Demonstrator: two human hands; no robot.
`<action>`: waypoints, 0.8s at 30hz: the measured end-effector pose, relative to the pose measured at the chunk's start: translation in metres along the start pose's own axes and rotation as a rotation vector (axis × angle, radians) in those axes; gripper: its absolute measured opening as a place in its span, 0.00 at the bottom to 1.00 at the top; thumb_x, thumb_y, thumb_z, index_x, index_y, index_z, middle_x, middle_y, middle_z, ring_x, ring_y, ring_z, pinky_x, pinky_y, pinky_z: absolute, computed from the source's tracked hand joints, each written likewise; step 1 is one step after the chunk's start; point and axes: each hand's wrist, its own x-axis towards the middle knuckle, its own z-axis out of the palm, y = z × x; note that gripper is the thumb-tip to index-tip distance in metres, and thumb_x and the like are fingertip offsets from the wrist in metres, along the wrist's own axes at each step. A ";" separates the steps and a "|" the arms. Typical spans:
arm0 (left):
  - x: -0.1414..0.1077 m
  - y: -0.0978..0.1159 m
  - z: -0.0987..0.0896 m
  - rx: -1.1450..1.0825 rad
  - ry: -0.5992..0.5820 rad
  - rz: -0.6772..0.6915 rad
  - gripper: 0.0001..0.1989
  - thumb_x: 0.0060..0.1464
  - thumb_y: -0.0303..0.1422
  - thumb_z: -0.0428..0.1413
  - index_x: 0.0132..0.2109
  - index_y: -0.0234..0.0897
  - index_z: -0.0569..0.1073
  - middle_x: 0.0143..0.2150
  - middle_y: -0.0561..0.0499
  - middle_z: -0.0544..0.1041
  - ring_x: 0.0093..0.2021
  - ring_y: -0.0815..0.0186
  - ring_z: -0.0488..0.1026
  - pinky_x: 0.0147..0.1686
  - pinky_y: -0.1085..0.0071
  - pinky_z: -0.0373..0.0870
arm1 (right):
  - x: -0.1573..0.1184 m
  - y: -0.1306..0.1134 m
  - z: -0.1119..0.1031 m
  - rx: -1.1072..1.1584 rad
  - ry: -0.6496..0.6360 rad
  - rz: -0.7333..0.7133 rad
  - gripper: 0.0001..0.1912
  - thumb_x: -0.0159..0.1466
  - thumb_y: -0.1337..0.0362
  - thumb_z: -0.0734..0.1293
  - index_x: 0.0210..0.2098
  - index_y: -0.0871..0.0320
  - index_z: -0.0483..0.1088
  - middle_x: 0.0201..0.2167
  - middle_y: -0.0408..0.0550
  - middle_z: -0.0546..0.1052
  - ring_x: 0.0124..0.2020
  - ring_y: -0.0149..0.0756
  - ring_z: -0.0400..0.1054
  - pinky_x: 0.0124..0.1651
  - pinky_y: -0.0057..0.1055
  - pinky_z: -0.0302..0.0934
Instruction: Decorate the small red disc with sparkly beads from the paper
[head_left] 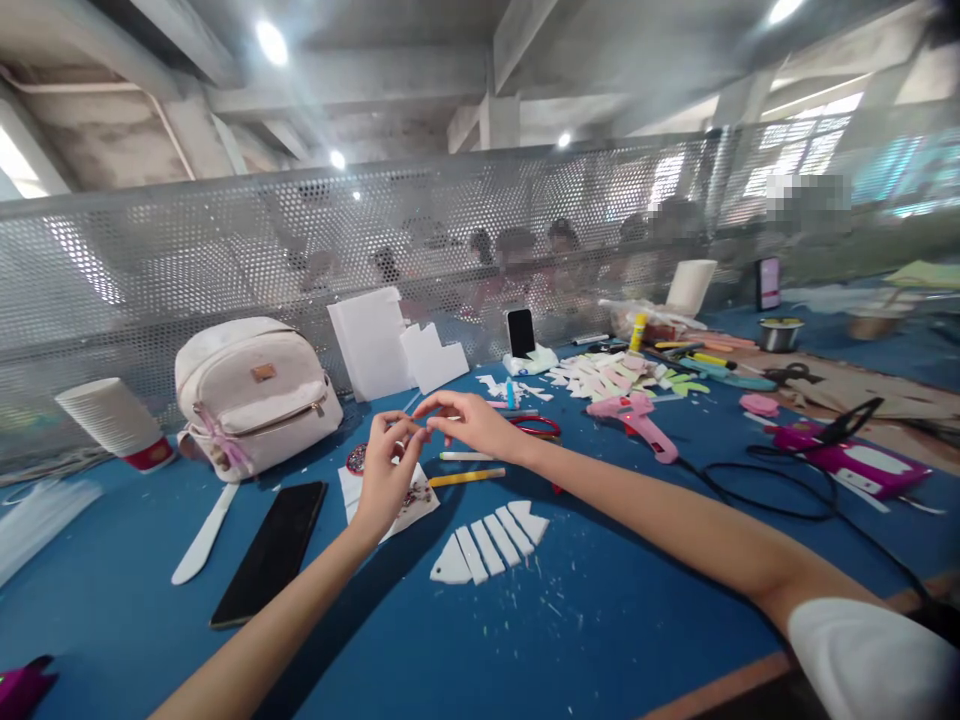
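Note:
My left hand (388, 470) and my right hand (474, 424) meet above the blue table, fingertips pinched close together. Whatever is between them is too small to make out. Beneath my left hand lies a white paper (394, 530) strewn with small dark and reddish bits, with a small red-rimmed round container (355, 459) at its edge. Just under my right hand are a yellow pen (469, 478), a white pen (465, 456) and red-handled scissors (541, 428). Nearer me, flat white pieces (486, 542) lie in a row forming a fish, with narrow gaps between them.
A black phone (270, 552), white plastic knife (204, 536), pale backpack (259, 395) and stacked paper cups (116, 420) stand left. To the right are a pink glue gun (637, 420), its black cable (720, 490), paper scraps (607, 373) and a purple device (855, 460). A perforated metal screen (247, 240) rises behind.

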 end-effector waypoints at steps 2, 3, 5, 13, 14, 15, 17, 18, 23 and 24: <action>-0.002 0.000 0.001 0.019 -0.013 0.000 0.13 0.63 0.41 0.54 0.35 0.39 0.76 0.46 0.46 0.65 0.49 0.61 0.68 0.33 0.74 0.67 | 0.000 0.006 -0.004 -0.002 -0.011 0.024 0.09 0.65 0.63 0.66 0.41 0.58 0.76 0.35 0.48 0.79 0.31 0.32 0.71 0.34 0.28 0.68; -0.002 -0.001 0.000 0.028 -0.016 -0.001 0.14 0.63 0.41 0.53 0.35 0.39 0.76 0.47 0.45 0.65 0.50 0.61 0.68 0.33 0.74 0.67 | 0.000 0.009 -0.006 -0.001 -0.023 0.034 0.08 0.64 0.62 0.67 0.39 0.59 0.76 0.33 0.47 0.79 0.31 0.32 0.71 0.34 0.29 0.68; -0.004 -0.002 -0.001 0.048 -0.019 -0.005 0.14 0.63 0.42 0.53 0.35 0.39 0.76 0.47 0.45 0.65 0.49 0.60 0.68 0.33 0.74 0.68 | 0.000 0.014 -0.010 0.013 -0.045 0.044 0.09 0.63 0.59 0.69 0.36 0.59 0.77 0.30 0.47 0.78 0.30 0.33 0.71 0.35 0.29 0.67; -0.012 -0.017 -0.008 0.118 -0.046 -0.037 0.14 0.63 0.41 0.53 0.34 0.38 0.76 0.47 0.45 0.68 0.48 0.61 0.70 0.36 0.72 0.69 | -0.002 0.028 -0.009 0.037 -0.131 0.057 0.10 0.58 0.57 0.73 0.32 0.59 0.78 0.27 0.43 0.76 0.29 0.31 0.67 0.35 0.28 0.62; -0.011 -0.019 -0.009 0.124 -0.061 -0.037 0.14 0.63 0.41 0.53 0.35 0.38 0.76 0.47 0.45 0.68 0.47 0.61 0.70 0.36 0.72 0.69 | -0.002 0.032 -0.009 0.042 -0.109 0.063 0.11 0.58 0.57 0.73 0.32 0.59 0.78 0.27 0.43 0.76 0.29 0.31 0.66 0.34 0.28 0.61; -0.010 -0.022 -0.010 0.131 -0.078 -0.036 0.14 0.63 0.41 0.52 0.36 0.38 0.76 0.47 0.45 0.69 0.46 0.62 0.71 0.37 0.72 0.69 | -0.002 0.037 -0.009 0.049 -0.082 0.073 0.12 0.58 0.56 0.73 0.32 0.59 0.77 0.27 0.43 0.76 0.28 0.31 0.66 0.34 0.27 0.61; -0.005 -0.028 -0.014 0.150 -0.113 -0.038 0.13 0.63 0.42 0.52 0.40 0.38 0.75 0.47 0.46 0.71 0.41 0.64 0.72 0.37 0.72 0.69 | -0.002 0.051 -0.009 0.072 -0.022 0.106 0.15 0.58 0.53 0.72 0.32 0.60 0.75 0.26 0.43 0.75 0.27 0.30 0.66 0.30 0.26 0.59; -0.002 -0.032 -0.018 0.163 -0.127 -0.046 0.13 0.62 0.42 0.52 0.41 0.38 0.75 0.45 0.47 0.73 0.38 0.66 0.72 0.36 0.72 0.69 | -0.003 0.058 -0.009 0.087 0.005 0.128 0.17 0.58 0.51 0.71 0.33 0.60 0.74 0.25 0.43 0.74 0.27 0.30 0.66 0.28 0.25 0.59; 0.016 -0.054 -0.052 0.234 -0.235 -0.115 0.15 0.59 0.44 0.53 0.40 0.37 0.75 0.33 0.50 0.78 0.29 0.65 0.72 0.31 0.72 0.66 | -0.008 0.084 -0.005 0.145 0.085 0.216 0.20 0.56 0.48 0.71 0.33 0.61 0.71 0.24 0.42 0.73 0.24 0.28 0.67 0.24 0.22 0.57; 0.019 -0.057 -0.060 0.248 -0.249 -0.116 0.15 0.58 0.45 0.54 0.40 0.37 0.76 0.34 0.49 0.79 0.31 0.64 0.74 0.33 0.71 0.67 | -0.009 0.086 -0.004 0.153 0.091 0.221 0.20 0.56 0.48 0.71 0.33 0.61 0.71 0.23 0.42 0.73 0.24 0.28 0.67 0.24 0.22 0.57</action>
